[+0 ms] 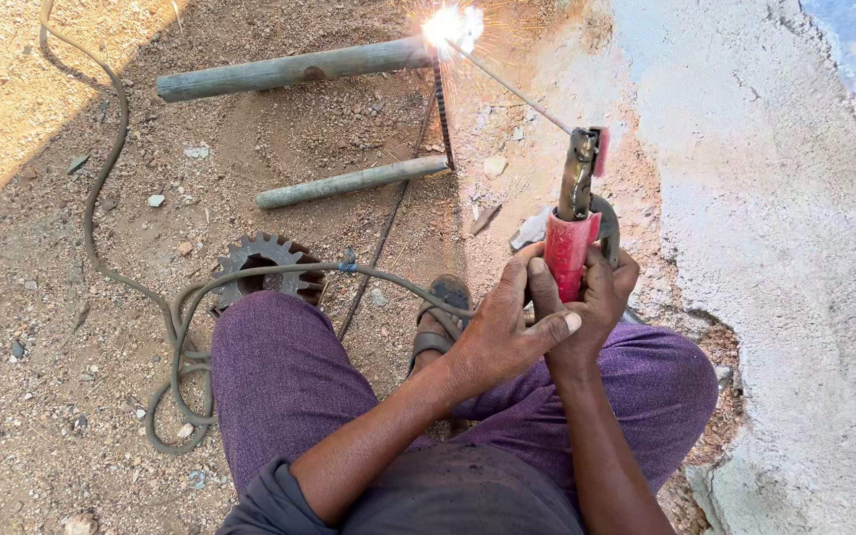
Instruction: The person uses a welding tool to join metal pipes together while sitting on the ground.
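A grey cable (111, 178) snakes over the sandy ground (32, 376) well left of the red electrode holder (569, 253), looping beside the person's purple-clad knee (279, 367) and running on toward the hands. Just left of that knee, and partly behind the cable, lies a dark toothed gear (262, 260). Farther up, still left of the holder, two grey pipes lie on the dirt: the long upper pipe (289, 69) and the shorter lower pipe (349, 182), joined at their right ends by a thin ribbed bar (444, 114).

A sandalled foot (440, 317) rests on the ground just left of the holder. The left hand (502, 327) is closed loosely round the lower part of the holder, its fingers laid over the other hand. The right hand (596, 297) grips the holder's red handle firmly from the right. The holder stands nearly upright (its metal clamp (581, 170) looks worn and dark), and from the clamp a thin welding rod (512, 91) slants up and left to the end of the upper pipe, where a bright white spark (451, 24) flares.

Right of the holder rises a rough, pale concrete wall (795, 248). No containers are in view.
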